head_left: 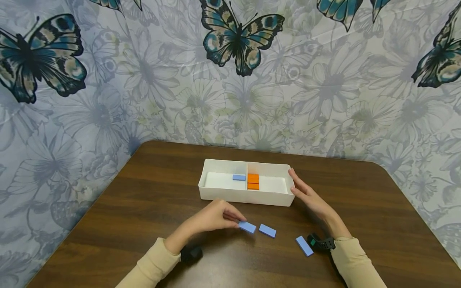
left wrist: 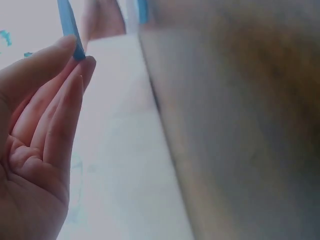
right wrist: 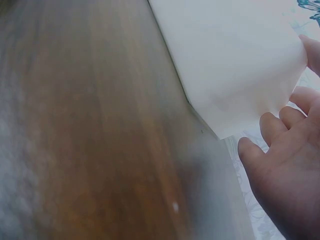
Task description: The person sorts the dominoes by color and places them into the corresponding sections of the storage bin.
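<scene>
My left hand pinches one end of a flat blue block between thumb and fingertips, just above the table. In the left wrist view this blue block points up from the fingertips. My right hand rests its fingers against the right end of a white two-part box. Seen from the right wrist, the fingers touch the box's end wall. Another blue block lies just right of the held one, and a further blue block lies near the right wrist.
A divider splits the box. One blue block lies in its left compartment; orange blocks lie in the right one against the divider. The wooden table meets a butterfly-patterned cloth behind. Dark bands sit at both wrists.
</scene>
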Available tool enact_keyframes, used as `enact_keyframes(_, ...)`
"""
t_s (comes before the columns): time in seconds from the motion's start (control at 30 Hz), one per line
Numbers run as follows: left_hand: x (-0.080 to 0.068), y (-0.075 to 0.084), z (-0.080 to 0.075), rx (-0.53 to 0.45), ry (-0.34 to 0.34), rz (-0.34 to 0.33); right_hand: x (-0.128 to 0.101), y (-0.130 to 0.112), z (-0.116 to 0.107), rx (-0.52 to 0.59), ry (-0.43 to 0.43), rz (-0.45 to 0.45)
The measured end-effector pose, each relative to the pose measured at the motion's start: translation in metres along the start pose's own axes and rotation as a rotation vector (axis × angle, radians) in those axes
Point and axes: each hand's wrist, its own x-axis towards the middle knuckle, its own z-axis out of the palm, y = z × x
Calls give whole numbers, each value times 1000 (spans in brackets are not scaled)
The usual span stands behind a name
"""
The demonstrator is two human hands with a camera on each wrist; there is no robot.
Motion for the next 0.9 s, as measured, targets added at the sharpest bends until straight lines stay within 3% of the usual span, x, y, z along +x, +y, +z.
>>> enact_keyframes(0.27, -1, 6, -22, -100, 102, -50, 0, -1, 0, 11, 0, 5)
enact_keyframes(0.67, 8, 6, -61, -16, 290, -70, 0, 2, 0, 5, 5, 13)
enact_keyframes(0.9, 20, -8, -73, 26, 319, -108, 0, 3, 0, 8, 9, 18)
